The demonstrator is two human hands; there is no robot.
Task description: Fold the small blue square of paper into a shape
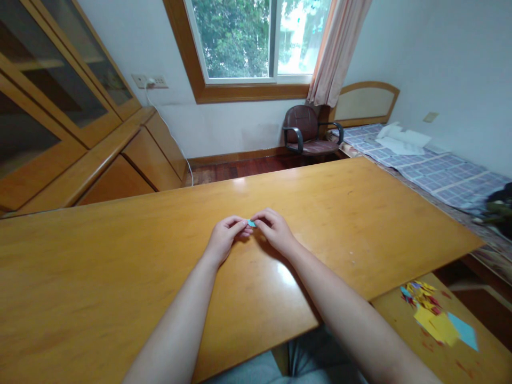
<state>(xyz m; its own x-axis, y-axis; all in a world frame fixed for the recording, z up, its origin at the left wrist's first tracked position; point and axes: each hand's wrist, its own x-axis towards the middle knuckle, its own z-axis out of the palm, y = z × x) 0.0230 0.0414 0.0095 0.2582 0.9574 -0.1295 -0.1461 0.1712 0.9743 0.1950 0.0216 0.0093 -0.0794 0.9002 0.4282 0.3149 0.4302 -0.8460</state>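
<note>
A small light-blue piece of paper [251, 223] is pinched between both hands above the wooden table [120, 256]. My left hand [227, 238] grips its left end with thumb and fingers, the lower fingers curled beneath. On the other end, my right hand [275, 229] closes its thumb and index finger. The fingertips of the two hands almost meet and hide part of the paper.
At the lower right, a lower surface [392, 314] bears yellow sheets [438, 325], a blue sheet [464, 330] and a pile of small coloured paper pieces [422, 296]. An armchair [306, 130] and a bed [432, 165] stand beyond the table; cabinets [148, 154] line the left.
</note>
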